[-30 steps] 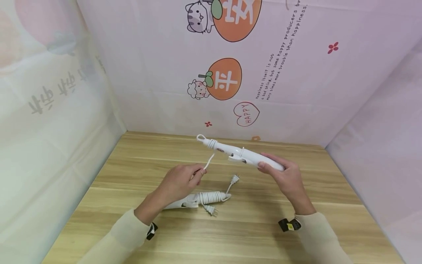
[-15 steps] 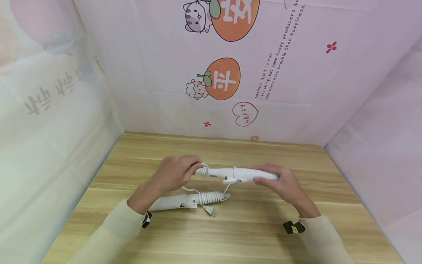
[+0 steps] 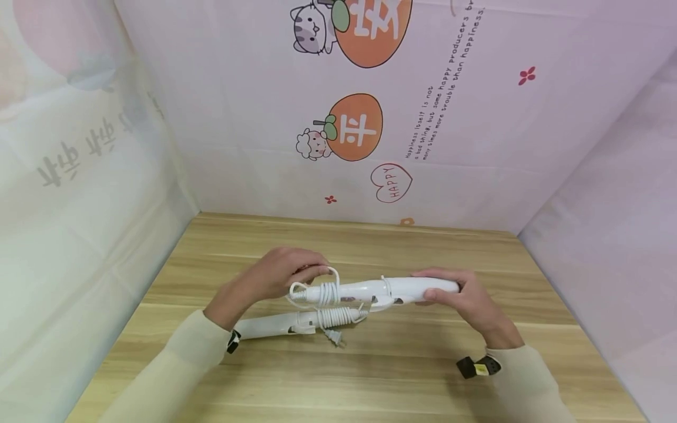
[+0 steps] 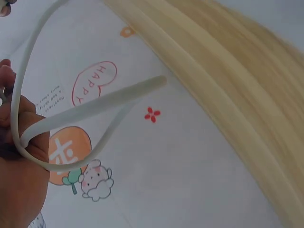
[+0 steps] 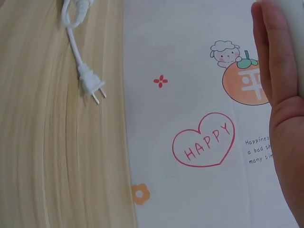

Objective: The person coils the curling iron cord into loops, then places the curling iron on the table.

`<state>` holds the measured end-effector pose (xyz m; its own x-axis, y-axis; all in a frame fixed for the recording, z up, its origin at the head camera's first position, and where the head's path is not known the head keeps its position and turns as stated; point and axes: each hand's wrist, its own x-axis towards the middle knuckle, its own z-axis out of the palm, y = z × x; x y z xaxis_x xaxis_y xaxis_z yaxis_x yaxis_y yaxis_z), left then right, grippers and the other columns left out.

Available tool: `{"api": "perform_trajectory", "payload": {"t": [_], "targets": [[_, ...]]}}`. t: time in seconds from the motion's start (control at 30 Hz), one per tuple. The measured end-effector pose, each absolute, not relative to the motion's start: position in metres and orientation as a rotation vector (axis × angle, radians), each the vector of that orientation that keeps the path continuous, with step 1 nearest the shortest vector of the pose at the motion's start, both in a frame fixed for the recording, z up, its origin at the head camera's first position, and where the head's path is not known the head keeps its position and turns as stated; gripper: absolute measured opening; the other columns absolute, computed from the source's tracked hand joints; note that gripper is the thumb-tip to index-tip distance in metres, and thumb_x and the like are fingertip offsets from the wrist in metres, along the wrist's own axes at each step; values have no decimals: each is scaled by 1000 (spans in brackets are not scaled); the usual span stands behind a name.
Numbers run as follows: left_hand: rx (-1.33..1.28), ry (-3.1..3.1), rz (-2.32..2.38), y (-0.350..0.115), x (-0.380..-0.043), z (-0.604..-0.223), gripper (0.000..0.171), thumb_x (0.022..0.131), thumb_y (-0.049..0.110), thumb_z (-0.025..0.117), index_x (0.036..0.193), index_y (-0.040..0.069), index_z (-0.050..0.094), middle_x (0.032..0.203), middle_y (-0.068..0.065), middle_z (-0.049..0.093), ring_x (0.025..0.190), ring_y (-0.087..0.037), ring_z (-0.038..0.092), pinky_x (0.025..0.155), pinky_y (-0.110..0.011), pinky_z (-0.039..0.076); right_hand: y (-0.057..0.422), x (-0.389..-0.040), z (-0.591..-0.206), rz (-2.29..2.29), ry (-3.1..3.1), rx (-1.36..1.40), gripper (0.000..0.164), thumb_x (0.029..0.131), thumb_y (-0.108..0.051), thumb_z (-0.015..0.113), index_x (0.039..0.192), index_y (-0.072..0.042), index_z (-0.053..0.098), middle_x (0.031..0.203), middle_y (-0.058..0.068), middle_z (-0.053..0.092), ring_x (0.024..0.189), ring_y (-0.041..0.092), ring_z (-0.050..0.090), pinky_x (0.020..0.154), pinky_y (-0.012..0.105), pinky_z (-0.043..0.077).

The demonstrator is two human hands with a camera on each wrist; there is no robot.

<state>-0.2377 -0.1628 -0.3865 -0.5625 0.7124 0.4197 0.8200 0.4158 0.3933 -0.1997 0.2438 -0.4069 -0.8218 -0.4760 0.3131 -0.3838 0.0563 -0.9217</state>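
Observation:
My right hand (image 3: 465, 294) grips one end of a white hair iron (image 3: 365, 289), holding it level above the table. Several turns of white cord (image 3: 329, 292) are wound round its other end. Beside those turns my left hand (image 3: 285, 273) pinches the cord between thumb and fingers; in the left wrist view the cord (image 4: 95, 107) loops out from that hand. A second white hair iron (image 3: 272, 325) lies just nearer, its cord coiled tightly (image 3: 335, 317) round the handle, partly overlapped by the held one. A two-pin plug (image 3: 334, 337) lies below the coil.
The wood-grain table (image 3: 391, 376) ends at a printed white cloth wall (image 3: 254, 176) at the back. More cloth stands at the left (image 3: 106, 223) and right (image 3: 603, 235). In the right wrist view a plug (image 5: 90, 83) lies on the table near the back wall.
The held hair iron has come down nearer the table and the second iron. My left hand has moved left, with the cord still in it, as the cord loops round the handle end.

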Motion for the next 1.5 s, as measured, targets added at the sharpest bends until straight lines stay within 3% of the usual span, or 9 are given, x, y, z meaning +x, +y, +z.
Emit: {"api": "perform_trajectory", "payload": {"t": [0.23, 0.33, 0.6, 0.83, 0.9, 1.03, 1.13, 1.33, 1.5], "targets": [[-1193, -2548, -1303, -157, -230, -392, 20, 112, 4, 54, 101, 9, 69, 70, 6, 63, 57, -3, 46, 57, -23, 40, 236, -201, -403, -2084, 2227, -829, 37, 102, 15, 60, 132, 0, 76, 128, -1, 80, 107, 15, 77, 88, 37, 67], [-1108, -2581, -1354, -153, -225, -392, 23, 116, 11, 52, 102, 11, 71, 69, 6, 60, 55, -4, 40, 55, -24, 37, 232, -202, -402, -2132, 2255, -761, 34, 102, 14, 60, 131, 3, 76, 129, -1, 79, 107, 15, 77, 87, 37, 67], [-1013, -2650, -1404, -141, -213, -393, 32, 119, 26, 48, 133, 15, 74, 68, 8, 59, 56, -6, 46, 55, -25, 38, 219, -204, -405, -2253, 2223, -690, 31, 102, 15, 62, 132, 13, 71, 128, 3, 78, 109, 18, 77, 88, 40, 66], [-1035, -2697, -1245, -135, -210, -392, 36, 119, 25, 46, 91, 14, 66, 66, 12, 55, 72, -1, 50, 77, -28, 48, 210, -206, -404, -2256, 2376, -639, 35, 100, 9, 72, 132, 20, 66, 126, 1, 79, 109, 18, 78, 87, 39, 65], [-1049, -2719, -1210, -136, -209, -393, 33, 119, 23, 47, 97, 13, 69, 67, 11, 56, 73, -1, 51, 82, -30, 49, 207, -207, -405, -2253, 2425, -641, 35, 99, 9, 74, 131, 20, 66, 124, -1, 79, 108, 17, 78, 86, 38, 65], [-1019, -2764, -1178, -138, -208, -395, 25, 118, 21, 49, 116, 14, 73, 71, 7, 60, 61, -5, 42, 76, -29, 48, 204, -211, -408, -2230, 2530, -639, 34, 97, 10, 75, 129, 18, 69, 121, -6, 79, 104, 13, 79, 84, 34, 65], [-972, -2789, -1156, -140, -206, -395, 24, 117, 23, 52, 107, 16, 72, 73, 5, 63, 59, -4, 42, 66, -26, 44, 202, -212, -410, -2156, 2651, -598, 32, 95, 9, 78, 127, 13, 73, 119, -8, 79, 99, 8, 79, 80, 29, 65], [-965, -2765, -937, -145, -205, -385, 26, 114, 24, 60, 90, 18, 70, 69, 11, 59, 57, -2, 44, 56, -23, 37, 205, -213, -412, -1831, 2860, -561, 31, 95, -2, 84, 125, -1, 80, 125, 10, 80, 96, 3, 74, 76, 23, 64], [-1006, -2655, -680, -153, -211, -376, 17, 109, 23, 68, 96, 17, 76, 69, 13, 53, 59, -1, 41, 55, -22, 35, 212, -211, -412, -1674, 2768, -603, 32, 96, -8, 84, 127, -2, 79, 127, 23, 77, 92, 9, 77, 76, 27, 64]]}}
